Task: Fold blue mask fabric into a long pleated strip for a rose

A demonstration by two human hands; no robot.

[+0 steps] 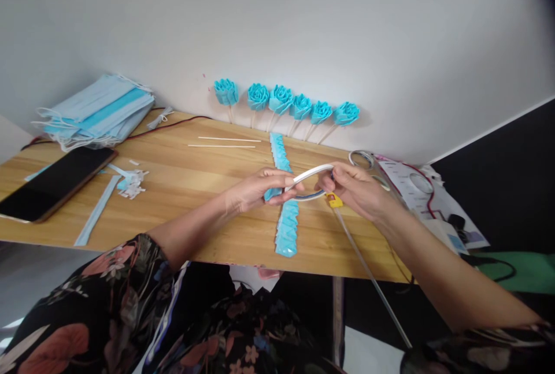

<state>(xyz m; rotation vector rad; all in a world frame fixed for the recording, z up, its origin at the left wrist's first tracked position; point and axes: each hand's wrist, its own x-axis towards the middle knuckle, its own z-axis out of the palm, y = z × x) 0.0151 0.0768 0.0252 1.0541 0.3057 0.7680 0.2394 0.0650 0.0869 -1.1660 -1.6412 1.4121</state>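
Observation:
My left hand (275, 186) and my right hand (355, 186) hold a narrow white tape roll (313, 173) with a blue inner rim between them. The left fingers pinch its left side; the right fingers close on its right side. Whether a tape end is peeled away, I cannot make out. Under my left hand lies a pleated light-blue strip (287, 229), running from front to back on the wooden table (234, 183). Just below my right fingers is a small yellow object (333, 199), with a long pale band (368, 270) stretching past the table's front edge.
Several blue rosette flowers (281, 99) on sticks lean against the wall. Two thin sticks (221, 145) lie before them. At left are stacked face masks (97, 111), a phone (56, 183) and scraps (132, 182). Tape rings (361, 159) and papers (405, 180) lie at right.

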